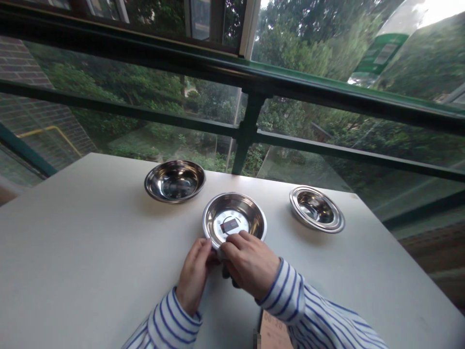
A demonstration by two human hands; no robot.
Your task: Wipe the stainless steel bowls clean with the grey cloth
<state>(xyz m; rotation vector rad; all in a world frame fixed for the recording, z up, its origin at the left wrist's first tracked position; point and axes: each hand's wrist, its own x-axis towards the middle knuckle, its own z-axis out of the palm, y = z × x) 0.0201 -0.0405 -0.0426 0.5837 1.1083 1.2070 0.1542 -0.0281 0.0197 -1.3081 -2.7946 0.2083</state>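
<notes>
L hand [196, 272] pinches near-left rim of mid. bowl [235, 202], thumb up top. Bowl's round, no long axis, sits just ahead of me, both hands abt. equally near. My R hand [250, 259] curls at its near edge, closed on sth., prob. a grey rag [225, 271].
</notes>
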